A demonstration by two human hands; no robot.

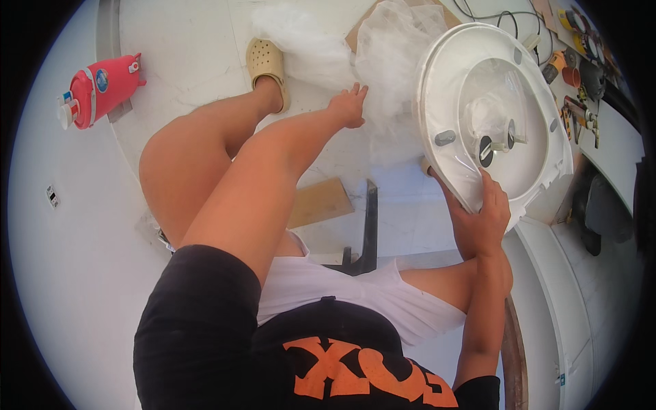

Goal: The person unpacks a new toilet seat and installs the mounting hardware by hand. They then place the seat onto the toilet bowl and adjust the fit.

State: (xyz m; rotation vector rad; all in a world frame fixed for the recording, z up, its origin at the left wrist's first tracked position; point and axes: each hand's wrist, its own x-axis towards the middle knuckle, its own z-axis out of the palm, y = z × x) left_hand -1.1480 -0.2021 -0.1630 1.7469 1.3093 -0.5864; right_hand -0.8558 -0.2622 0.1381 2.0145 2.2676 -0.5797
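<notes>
A white toilet seat with its lid (444, 89) is tilted at my right side, grey bumpers showing on the ring. My right hand (486, 217) grips its near edge, fingers over the rim. Inside the ring lies a clear plastic bag (502, 102) with small fittings, among them dark round discs (486, 150). My left hand (350, 107) reaches forward, holding nothing, fingers apart. Beside it spreads crumpled translucent plastic wrapping (393, 58), close to the fingertips; I cannot tell whether they touch it.
A pink water jug (113, 85) stands at the far left. Brown cardboard (320, 203) and a black angled bar (370, 229) lie between my legs. Tools (581, 113) and cables (506, 15) are spread at the far right. My left foot wears a beige clog (266, 65).
</notes>
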